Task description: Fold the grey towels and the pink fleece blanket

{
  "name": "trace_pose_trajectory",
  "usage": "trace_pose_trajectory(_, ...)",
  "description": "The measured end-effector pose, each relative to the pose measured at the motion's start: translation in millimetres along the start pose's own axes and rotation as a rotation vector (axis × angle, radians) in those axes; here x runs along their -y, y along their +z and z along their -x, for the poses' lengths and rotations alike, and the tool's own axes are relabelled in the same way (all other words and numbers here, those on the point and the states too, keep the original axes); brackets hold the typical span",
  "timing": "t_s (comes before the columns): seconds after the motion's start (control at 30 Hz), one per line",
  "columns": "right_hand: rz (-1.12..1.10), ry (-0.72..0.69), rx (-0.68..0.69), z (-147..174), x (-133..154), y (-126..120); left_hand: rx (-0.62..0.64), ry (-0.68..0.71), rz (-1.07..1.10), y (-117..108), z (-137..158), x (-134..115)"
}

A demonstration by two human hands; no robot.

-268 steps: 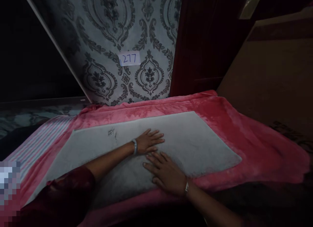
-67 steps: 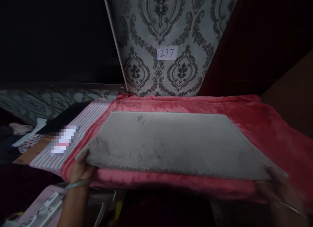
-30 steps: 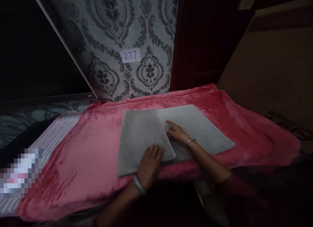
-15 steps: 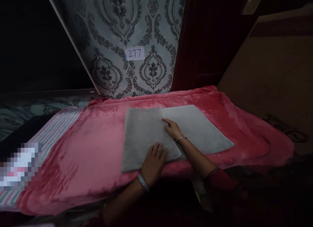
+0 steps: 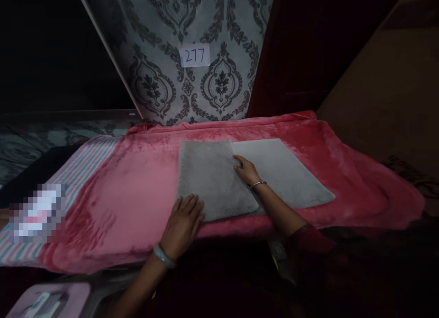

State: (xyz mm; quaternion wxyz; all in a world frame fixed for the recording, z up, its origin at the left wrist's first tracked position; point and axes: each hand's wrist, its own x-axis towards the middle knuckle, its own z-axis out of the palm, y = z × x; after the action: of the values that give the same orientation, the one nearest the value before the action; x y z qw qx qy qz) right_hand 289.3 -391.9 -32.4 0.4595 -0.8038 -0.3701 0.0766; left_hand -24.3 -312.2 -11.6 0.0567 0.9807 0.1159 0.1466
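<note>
A grey mat (image 5: pixel 219 178) lies on a pink blanket (image 5: pixel 133 185) spread over the surface, folded so that its left part is turned over onto the rest; the fluffy side shows on the flap, and the smoother, paler side shows to the right.

The left hand (image 5: pixel 183 222) rests flat at the flap's near left corner, fingers (image 5: pixel 188 204) slightly spread and laid on the mat's edge, with the palm on the blanket just in front. A pale bangle (image 5: pixel 163 256) sits on that wrist.

The right hand (image 5: pixel 246 169) lies palm down along the flap's right edge, where the fold meets the pale part. Its fingers (image 5: pixel 239 161) are close together and press on the mat, pinching nothing. A thin bracelet (image 5: pixel 258 184) circles the wrist.

Behind the blanket stands a patterned wall (image 5: pixel 164 48) with a small label (image 5: pixel 194 55) reading 277. A striped cloth (image 5: pixel 82 162) lies under the blanket's left side. The room is dim.
</note>
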Motion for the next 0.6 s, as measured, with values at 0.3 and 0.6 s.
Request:
trace_pose_trajectory(0.3, 0.049, 0.058, -0.017, 3, -7, -1, -0.202, -0.258, 0.34, 17, 13, 27)
trace_pose_trajectory(0.6, 0.183, -0.014, -0.044, 9, -1, 8, -0.216, -0.44, 0.642, 15, -3, 55)
